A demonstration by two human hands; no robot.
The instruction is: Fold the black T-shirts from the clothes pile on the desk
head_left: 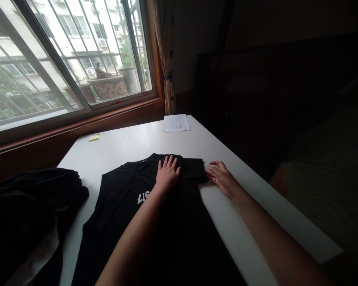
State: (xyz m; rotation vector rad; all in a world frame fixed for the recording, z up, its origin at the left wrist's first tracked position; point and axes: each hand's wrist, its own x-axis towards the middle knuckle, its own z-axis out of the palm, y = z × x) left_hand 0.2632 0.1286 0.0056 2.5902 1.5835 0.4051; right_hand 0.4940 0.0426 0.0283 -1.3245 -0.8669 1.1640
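Note:
A black T-shirt (179, 222) lies spread on the white table, its neckline at the far side and white lettering on its chest upside down to me. My left hand (168, 173) rests flat on the shirt near the shoulder, fingers spread and open. At the hem of the short sleeve on the right is my right hand (222, 178). Its fingers are apart and loosely bent, with the fingertips touching the sleeve's edge. My left forearm covers part of the lettering.
A heap of dark clothing (32, 206) lies at the left of the white table (131, 143). Papers (176, 123) sit at the far corner, and a yellow sticky note (94, 137) lies near the far left edge. A barred window (77, 51) and a tied curtain (167, 59) stand beyond.

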